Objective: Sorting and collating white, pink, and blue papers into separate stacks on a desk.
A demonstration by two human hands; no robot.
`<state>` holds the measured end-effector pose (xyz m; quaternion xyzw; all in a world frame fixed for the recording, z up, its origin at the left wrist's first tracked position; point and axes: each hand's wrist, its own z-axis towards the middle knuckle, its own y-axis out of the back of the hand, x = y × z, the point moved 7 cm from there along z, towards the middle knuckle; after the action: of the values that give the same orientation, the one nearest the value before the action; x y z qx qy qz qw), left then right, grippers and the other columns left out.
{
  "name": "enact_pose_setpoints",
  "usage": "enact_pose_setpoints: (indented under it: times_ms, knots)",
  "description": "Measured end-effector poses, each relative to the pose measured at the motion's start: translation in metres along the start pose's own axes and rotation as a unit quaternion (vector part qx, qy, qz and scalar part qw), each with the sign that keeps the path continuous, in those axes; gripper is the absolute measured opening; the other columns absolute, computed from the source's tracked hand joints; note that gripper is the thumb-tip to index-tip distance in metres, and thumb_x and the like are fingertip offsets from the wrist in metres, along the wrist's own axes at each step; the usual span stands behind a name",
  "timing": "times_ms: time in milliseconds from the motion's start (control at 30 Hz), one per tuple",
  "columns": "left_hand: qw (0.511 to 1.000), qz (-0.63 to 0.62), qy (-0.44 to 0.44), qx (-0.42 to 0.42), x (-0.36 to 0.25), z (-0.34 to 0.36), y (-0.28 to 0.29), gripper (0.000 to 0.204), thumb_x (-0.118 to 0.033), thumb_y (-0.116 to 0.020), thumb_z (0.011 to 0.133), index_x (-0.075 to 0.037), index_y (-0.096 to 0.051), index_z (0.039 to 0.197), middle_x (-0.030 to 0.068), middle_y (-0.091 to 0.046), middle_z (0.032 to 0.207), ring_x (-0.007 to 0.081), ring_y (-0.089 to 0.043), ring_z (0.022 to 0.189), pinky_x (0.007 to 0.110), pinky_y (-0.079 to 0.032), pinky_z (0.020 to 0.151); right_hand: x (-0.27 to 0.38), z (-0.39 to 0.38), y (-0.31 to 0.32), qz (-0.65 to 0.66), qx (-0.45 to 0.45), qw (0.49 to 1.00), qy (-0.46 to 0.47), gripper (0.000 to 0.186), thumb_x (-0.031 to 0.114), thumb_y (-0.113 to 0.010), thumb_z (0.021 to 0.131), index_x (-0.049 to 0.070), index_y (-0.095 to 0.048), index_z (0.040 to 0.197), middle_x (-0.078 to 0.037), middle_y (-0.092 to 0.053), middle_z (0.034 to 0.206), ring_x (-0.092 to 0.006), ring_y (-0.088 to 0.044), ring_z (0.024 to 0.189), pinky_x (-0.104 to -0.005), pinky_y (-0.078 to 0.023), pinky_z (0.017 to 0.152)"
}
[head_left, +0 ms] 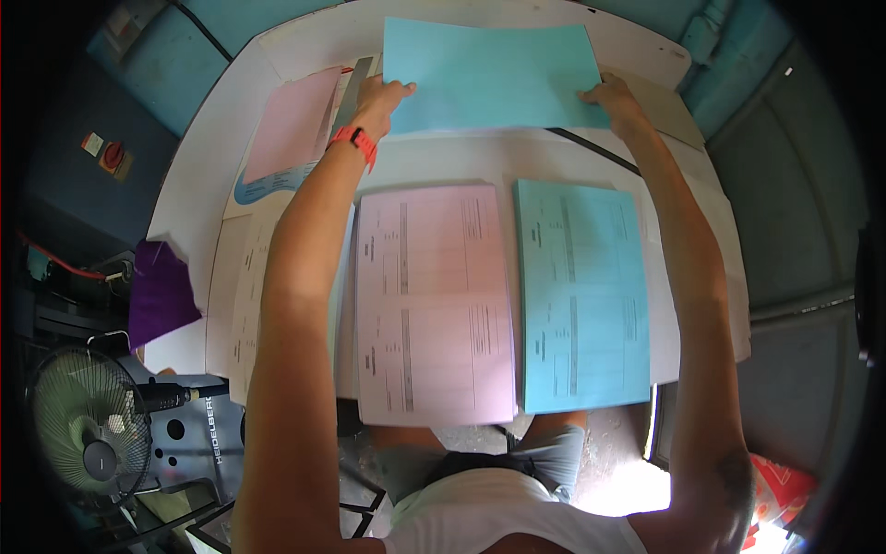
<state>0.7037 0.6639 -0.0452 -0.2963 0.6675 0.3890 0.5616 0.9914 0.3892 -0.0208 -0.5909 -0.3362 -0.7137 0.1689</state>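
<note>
Both my arms reach to the far side of the table. My left hand [381,102] grips the left edge of a plain turquoise paper sheet [489,78], with its thumb on top. At the sheet's right edge my right hand [616,100] pinches it, the thumb on the paper's face; whether it is one sheet or several I cannot tell. Nearer to me lie a stack of pink printed forms [436,305] and, to its right, a stack of turquoise printed forms [584,295]. My left forearm partly covers a cream stack of printed forms [247,323].
A pink paper [293,125] lies at the far left of the white table [180,185]. Beyond the stacks a dark strip [595,150] runs under the turquoise sheet. Purple material [161,294] hangs at the left edge, above a fan [92,434]. A red switch [113,157] is on the left cabinet.
</note>
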Motion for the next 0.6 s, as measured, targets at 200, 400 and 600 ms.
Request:
enact_pose_setpoints:
  times_ms: [200, 400, 600]
  knots:
    - [0.999, 0.025, 0.037, -0.018, 0.022, 0.079, -0.008, 0.04, -0.015, -0.08, 0.081, 0.002, -0.068, 0.115, 0.0204, -0.062, 0.128, 0.0338, -0.054, 0.125, 0.054, -0.041, 0.107, -0.029, 0.092, -0.028, -0.042, 0.008, 0.998, -0.045, 0.047, 0.002, -0.069, 0.081, -0.011, -0.058, 0.124, -0.023, -0.067, 0.113, -0.0315, -0.066, 0.103, -0.0405, -0.051, 0.093]
    - [0.98, 0.191, -0.001, 0.063, 0.055, 0.105, -0.01, 0.074, -0.025, -0.084, 0.081, 0.0, -0.052, 0.143, 0.0215, -0.059, 0.139, 0.0337, -0.057, 0.127, 0.044, -0.046, 0.106, -0.083, 0.116, -0.056, -0.09, 0.007, 0.994, -0.053, 0.046, 0.0, -0.067, 0.078, -0.012, -0.058, 0.122, -0.024, -0.067, 0.111, -0.0332, -0.065, 0.105, -0.0417, -0.048, 0.095]
    - [0.924, 0.318, -0.178, 0.119, 0.051, 0.068, -0.02, 0.084, -0.032, -0.087, 0.075, -0.007, -0.052, 0.146, 0.0219, -0.061, 0.136, 0.0325, -0.065, 0.115, 0.041, -0.053, 0.1, -0.102, 0.113, -0.046, -0.09, 0.03, 0.992, -0.089, 0.049, 0.003, -0.068, 0.082, -0.008, -0.055, 0.128, -0.022, -0.066, 0.116, -0.0299, -0.064, 0.107, -0.038, -0.047, 0.096]
